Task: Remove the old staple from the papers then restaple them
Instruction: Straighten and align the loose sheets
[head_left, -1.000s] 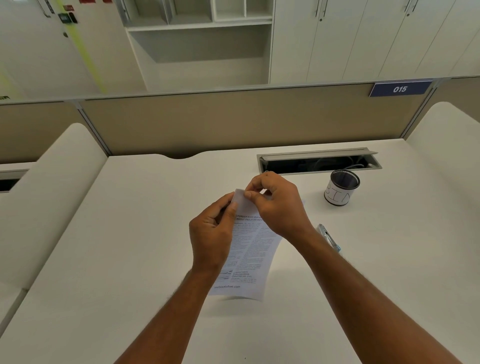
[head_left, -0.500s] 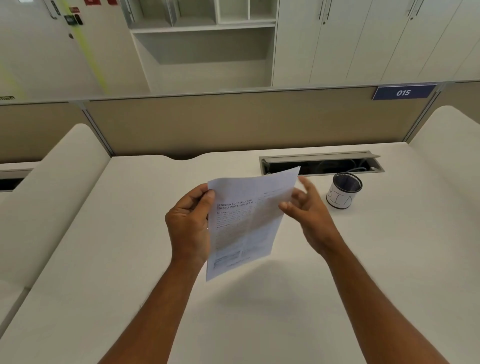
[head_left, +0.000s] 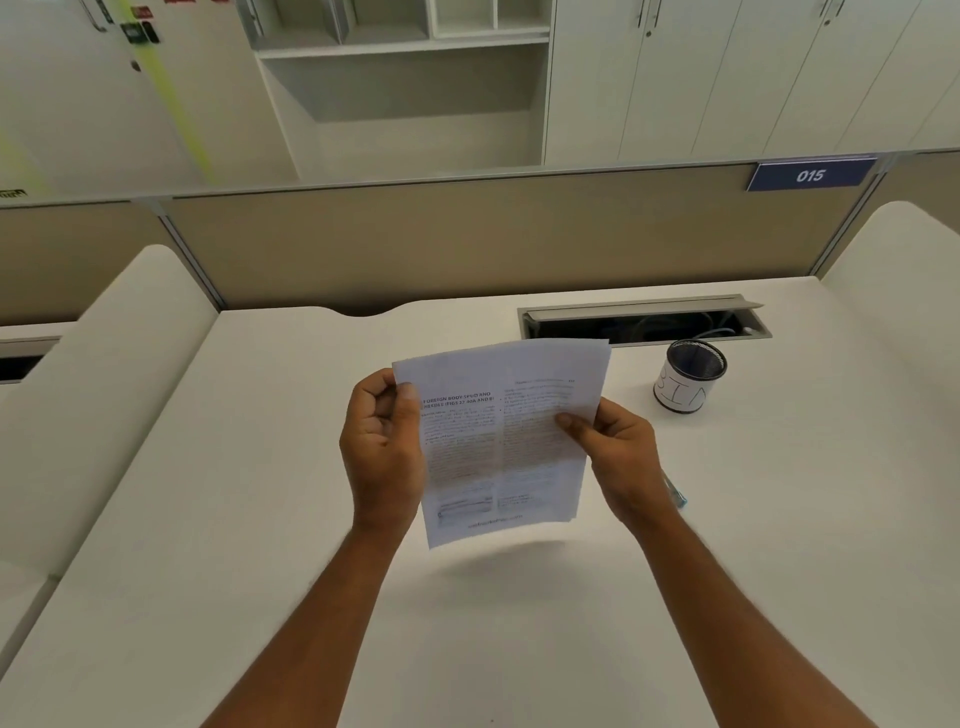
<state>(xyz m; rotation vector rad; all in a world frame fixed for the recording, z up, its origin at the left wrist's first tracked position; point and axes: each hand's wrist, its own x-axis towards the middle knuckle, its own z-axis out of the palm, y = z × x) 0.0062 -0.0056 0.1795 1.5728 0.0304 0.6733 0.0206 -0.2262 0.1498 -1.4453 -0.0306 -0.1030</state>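
Note:
I hold the printed papers (head_left: 498, 441) up above the white desk (head_left: 260, 519), facing me and spread flat. My left hand (head_left: 382, 452) pinches their upper left edge with thumb on the front. My right hand (head_left: 618, 457) grips the right edge, thumb on the text. A stapler (head_left: 675, 493) shows only as a thin blue-grey sliver on the desk behind my right wrist. No staple can be made out on the sheets.
A black mesh cup with a white label (head_left: 688, 382) stands at the right rear of the desk. Behind it runs an open cable tray (head_left: 644, 322). A beige partition (head_left: 467, 244) closes the desk's far edge.
My right hand left the top corner, hovered open beside the sheets, and now grips their right edge. The papers rose and turned flat towards me.

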